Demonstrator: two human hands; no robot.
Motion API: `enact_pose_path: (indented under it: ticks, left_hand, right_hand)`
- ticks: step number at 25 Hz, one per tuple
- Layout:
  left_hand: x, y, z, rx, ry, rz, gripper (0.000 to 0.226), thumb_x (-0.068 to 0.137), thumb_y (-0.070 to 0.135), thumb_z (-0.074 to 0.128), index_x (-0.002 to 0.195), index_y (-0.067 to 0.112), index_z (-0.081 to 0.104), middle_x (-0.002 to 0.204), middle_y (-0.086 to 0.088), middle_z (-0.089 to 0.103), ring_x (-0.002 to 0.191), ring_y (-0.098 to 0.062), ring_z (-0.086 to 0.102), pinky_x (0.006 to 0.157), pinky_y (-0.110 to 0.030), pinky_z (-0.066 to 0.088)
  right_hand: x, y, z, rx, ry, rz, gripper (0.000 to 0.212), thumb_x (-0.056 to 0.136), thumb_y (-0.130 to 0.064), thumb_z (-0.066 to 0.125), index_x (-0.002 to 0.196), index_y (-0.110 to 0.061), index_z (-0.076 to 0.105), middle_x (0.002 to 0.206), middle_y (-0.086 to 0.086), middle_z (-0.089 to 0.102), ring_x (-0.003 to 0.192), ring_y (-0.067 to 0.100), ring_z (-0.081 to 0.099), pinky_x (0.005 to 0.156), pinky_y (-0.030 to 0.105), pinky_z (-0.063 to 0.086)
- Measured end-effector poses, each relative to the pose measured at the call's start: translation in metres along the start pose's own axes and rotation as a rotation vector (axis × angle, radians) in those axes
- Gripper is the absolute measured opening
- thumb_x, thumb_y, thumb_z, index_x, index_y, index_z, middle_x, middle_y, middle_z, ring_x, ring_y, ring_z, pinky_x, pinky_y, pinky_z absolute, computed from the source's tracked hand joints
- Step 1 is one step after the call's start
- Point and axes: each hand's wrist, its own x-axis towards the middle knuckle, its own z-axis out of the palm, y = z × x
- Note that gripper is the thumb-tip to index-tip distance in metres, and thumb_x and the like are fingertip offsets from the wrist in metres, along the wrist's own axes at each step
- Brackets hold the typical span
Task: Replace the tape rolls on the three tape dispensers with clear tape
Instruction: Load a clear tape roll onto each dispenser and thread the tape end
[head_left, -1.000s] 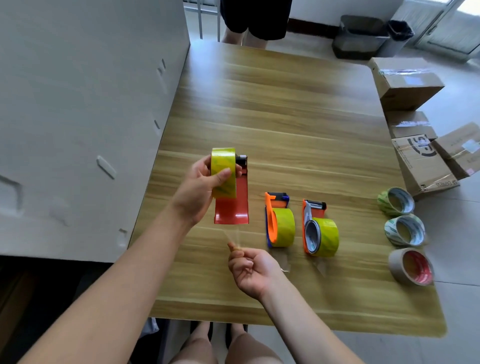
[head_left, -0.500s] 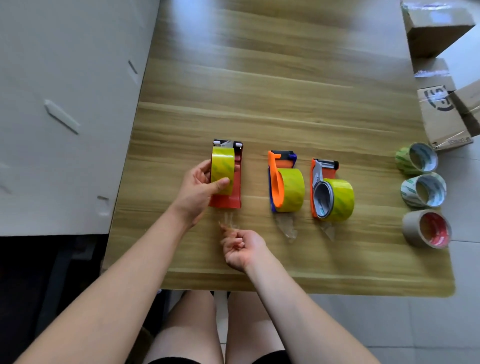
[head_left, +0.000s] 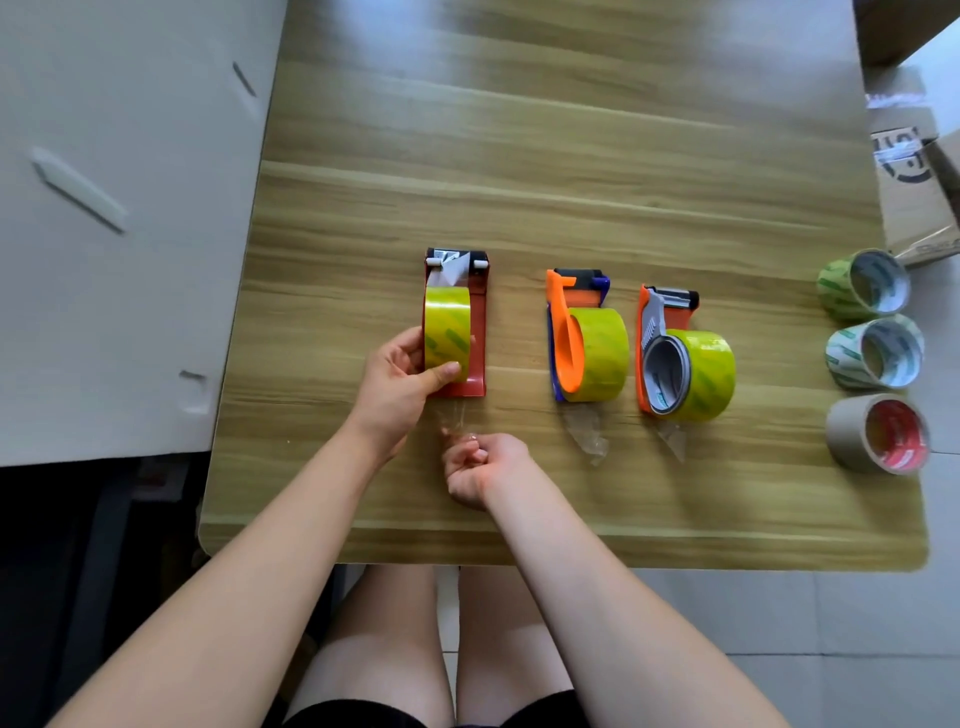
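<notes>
On the wooden table (head_left: 519, 156), the red dispenser (head_left: 478, 332) lies flat at the left of the row, already carrying its clear tape roll (head_left: 447, 332). The left hand (head_left: 400, 374) clasps that roll, probably to steady it, while the right hand (head_left: 478, 467) pinches the loose tape end (head_left: 456, 415), seemingly to draw it taut toward the near edge.

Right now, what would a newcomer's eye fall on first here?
The left hand grips a yellow-green tape roll on the red dispenser at table centre, while the right hand pinches its clear tape end. Two orange dispensers lie rightward; three loose rolls line the right edge.
</notes>
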Motion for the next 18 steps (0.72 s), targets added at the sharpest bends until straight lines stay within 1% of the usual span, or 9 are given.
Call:
enact_pose_path:
  ticks: [4,8,10,12,13,14,15,16,18]
  left_hand:
    - [-0.004,0.005,0.002,0.155,0.020,0.015,0.030,0.080,-0.011,0.060,0.107,0.001,0.059,0.093,-0.002,0.069,0.082,0.001,0.066,0.076,-0.014,0.052]
    - [-0.008,0.013,0.003,0.311,-0.010,-0.019,0.024,0.082,-0.005,0.062,0.101,0.010,0.058,0.089,0.004,0.065,0.074,0.010,0.063,0.071,-0.009,0.049]
    - [-0.009,0.017,0.003,0.352,0.008,-0.049,0.025,0.082,-0.001,0.064,0.102,0.012,0.058,0.089,0.007,0.065,0.075,0.008,0.063,0.074,-0.011,0.049]
    - [-0.010,0.019,0.004,0.383,0.041,-0.054,0.030,0.080,0.000,0.066,0.105,0.013,0.055,0.092,0.006,0.065,0.084,-0.005,0.064,0.079,-0.019,0.050]
    - [-0.010,0.021,0.006,0.393,0.061,-0.053,0.036,0.079,0.001,0.068,0.109,0.013,0.053,0.095,0.002,0.065,0.089,-0.012,0.063,0.083,-0.024,0.050]
    - [-0.010,0.023,0.008,0.405,0.084,-0.057,0.042,0.078,0.002,0.069,0.114,0.014,0.051,0.100,-0.001,0.065,0.093,-0.016,0.062,0.086,-0.029,0.050]
    - [-0.010,0.025,0.010,0.415,0.110,-0.064,0.046,0.078,0.004,0.069,0.118,0.014,0.049,0.104,-0.004,0.064,0.096,-0.018,0.062,0.088,-0.032,0.050]
    - [-0.010,0.028,0.013,0.413,0.140,-0.076,0.048,0.078,0.007,0.069,0.120,0.013,0.048,0.106,-0.005,0.063,0.097,-0.019,0.061,0.089,-0.034,0.050]
    - [-0.006,0.031,0.015,0.375,0.192,-0.098,0.040,0.080,0.011,0.069,0.115,0.014,0.051,0.104,-0.005,0.064,0.096,-0.020,0.061,0.091,-0.039,0.051]
  right_hand:
    - [-0.007,0.000,0.001,0.016,0.069,-0.013,0.024,0.094,-0.007,0.040,0.072,0.000,0.047,0.036,0.010,0.042,0.020,0.012,0.035,0.025,0.011,0.030]
    - [-0.012,0.001,0.003,-0.112,0.111,-0.039,0.032,0.096,-0.007,0.031,0.071,0.004,0.049,0.040,0.011,0.045,0.031,0.008,0.036,0.026,0.011,0.032]
    - [-0.014,0.008,0.002,-0.269,0.207,-0.093,0.029,0.093,-0.003,0.027,0.074,0.004,0.048,0.055,0.013,0.050,0.044,0.010,0.040,0.029,0.013,0.038]
    - [-0.021,0.018,-0.004,-0.474,0.286,-0.181,0.028,0.091,-0.003,0.025,0.079,0.004,0.049,0.068,0.014,0.051,0.050,0.013,0.041,0.033,0.017,0.044]
    - [-0.025,0.021,-0.009,-0.645,0.311,-0.283,0.027,0.091,-0.006,0.027,0.083,0.004,0.051,0.072,0.014,0.052,0.053,0.016,0.045,0.039,0.022,0.049]
    - [-0.026,0.022,-0.015,-0.853,0.337,-0.417,0.026,0.088,-0.011,0.033,0.090,0.004,0.054,0.078,0.013,0.055,0.061,0.022,0.053,0.053,0.028,0.053]
    - [-0.025,0.021,-0.021,-1.137,0.391,-0.607,0.027,0.084,-0.015,0.038,0.098,0.001,0.056,0.087,0.012,0.057,0.076,0.028,0.059,0.068,0.032,0.053]
    - [-0.027,0.020,-0.026,-1.421,0.457,-0.837,0.029,0.082,-0.015,0.043,0.106,-0.003,0.056,0.097,0.010,0.058,0.092,0.031,0.060,0.077,0.032,0.049]
    - [-0.034,0.018,-0.029,-1.822,0.460,-1.284,0.035,0.078,-0.014,0.053,0.112,-0.009,0.054,0.109,0.008,0.055,0.102,0.030,0.057,0.080,0.034,0.047]
